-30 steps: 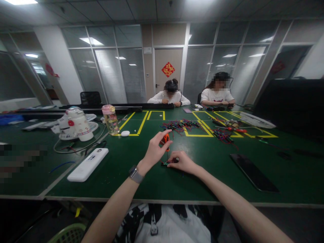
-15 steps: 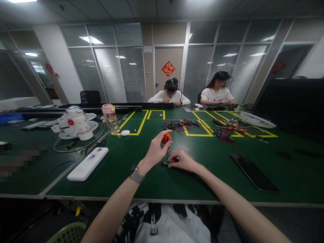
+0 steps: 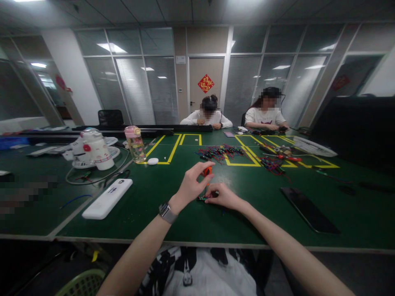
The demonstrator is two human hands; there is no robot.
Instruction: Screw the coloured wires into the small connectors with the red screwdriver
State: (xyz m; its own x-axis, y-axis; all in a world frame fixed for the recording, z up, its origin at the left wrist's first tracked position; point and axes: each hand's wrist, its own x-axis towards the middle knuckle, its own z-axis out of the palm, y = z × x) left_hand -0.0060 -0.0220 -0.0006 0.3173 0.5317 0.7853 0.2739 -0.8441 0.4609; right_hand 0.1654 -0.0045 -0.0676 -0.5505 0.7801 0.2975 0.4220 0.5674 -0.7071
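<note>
My left hand (image 3: 195, 179) is closed round the orange handle of a screwdriver (image 3: 208, 170), thumb and fingers gripping it from the left. The screwdriver is near upright, with its shaft running down toward a small green circuit board (image 3: 202, 198) on the table. Whether the tip touches the board is too small to tell. My right hand (image 3: 222, 196) pinches the board's right side and keeps it against the table top. The right fingertips hide part of the board.
Piles of red and blue wires (image 3: 220, 152) lie beyond my hands. A white power bank (image 3: 108, 199) is at left, a dark phone (image 3: 308, 210) at right. Farther back are a bottle (image 3: 135, 144), a white case (image 3: 153, 161) and two people (image 3: 207, 117) across the table.
My left hand has shifted slightly right and down with the screwdriver, which now leans a little more to the right. My right hand and the board stay in place.
</note>
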